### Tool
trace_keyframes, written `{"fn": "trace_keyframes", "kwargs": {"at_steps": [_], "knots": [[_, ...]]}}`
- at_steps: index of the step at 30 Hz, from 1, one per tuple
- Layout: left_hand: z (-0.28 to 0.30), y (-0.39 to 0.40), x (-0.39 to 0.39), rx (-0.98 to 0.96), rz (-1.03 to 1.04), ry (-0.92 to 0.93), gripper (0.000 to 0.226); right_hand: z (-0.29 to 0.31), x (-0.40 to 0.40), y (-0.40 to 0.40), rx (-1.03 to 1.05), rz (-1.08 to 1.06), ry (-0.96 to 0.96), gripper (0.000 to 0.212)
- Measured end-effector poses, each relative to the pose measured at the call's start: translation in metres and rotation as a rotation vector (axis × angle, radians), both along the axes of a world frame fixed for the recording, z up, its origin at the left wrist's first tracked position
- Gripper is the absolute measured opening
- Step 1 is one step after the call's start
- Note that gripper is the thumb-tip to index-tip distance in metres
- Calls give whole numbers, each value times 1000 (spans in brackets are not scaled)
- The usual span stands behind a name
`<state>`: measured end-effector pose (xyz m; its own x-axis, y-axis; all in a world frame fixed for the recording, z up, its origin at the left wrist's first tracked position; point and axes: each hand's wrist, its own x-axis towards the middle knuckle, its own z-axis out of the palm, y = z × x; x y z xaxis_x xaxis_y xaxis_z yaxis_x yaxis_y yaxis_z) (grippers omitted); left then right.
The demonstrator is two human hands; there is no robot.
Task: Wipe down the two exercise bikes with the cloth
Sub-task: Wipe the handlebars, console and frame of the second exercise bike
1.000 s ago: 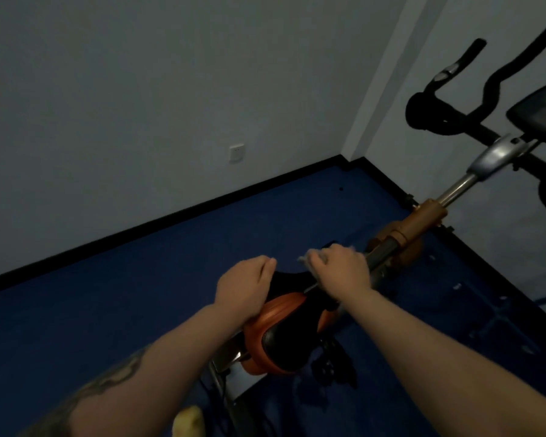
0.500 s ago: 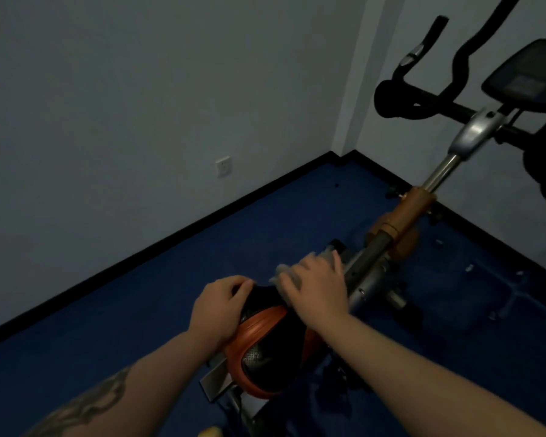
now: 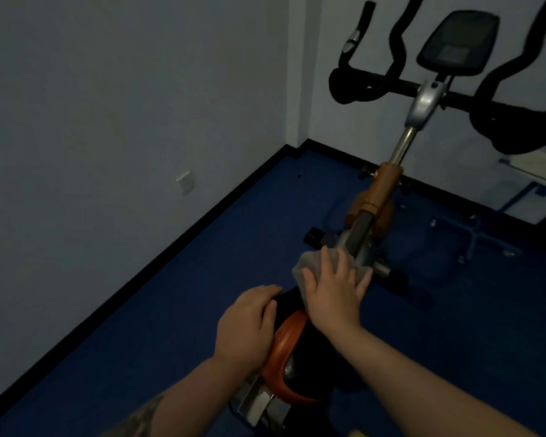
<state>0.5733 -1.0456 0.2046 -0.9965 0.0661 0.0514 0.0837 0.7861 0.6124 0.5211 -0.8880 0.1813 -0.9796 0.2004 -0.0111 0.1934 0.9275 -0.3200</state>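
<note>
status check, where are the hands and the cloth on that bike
Right hand flat, pressing grey cloth on nose of black-and-orange saddle. Left hand resting on saddle's side. Nothing in the way.

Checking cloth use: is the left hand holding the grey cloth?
No: the right hand presses the grey cloth; the left hand rests on the black-and-orange saddle.

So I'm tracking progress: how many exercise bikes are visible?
1: the exercise bike running from the saddle under both hands to the handlebars by the corner. A second may be out of frame.
</note>
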Motion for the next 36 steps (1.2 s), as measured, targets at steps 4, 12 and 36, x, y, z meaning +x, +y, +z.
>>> {"fn": "trace_keyframes", "kwargs": {"at_steps": [4, 12, 36], "knots": [[0, -5, -4, 1, -103, -48, 36, 20, -48, 5, -193, -191, -101, 39], [-6, -5, -7, 38, -75, -64, 35, 12, 38, -24, -393, -287, -22, 62], [-8, -2, -6, 63, -7, -81, 34, 20, 139, -77, -246, -427, 55, 67]]}}
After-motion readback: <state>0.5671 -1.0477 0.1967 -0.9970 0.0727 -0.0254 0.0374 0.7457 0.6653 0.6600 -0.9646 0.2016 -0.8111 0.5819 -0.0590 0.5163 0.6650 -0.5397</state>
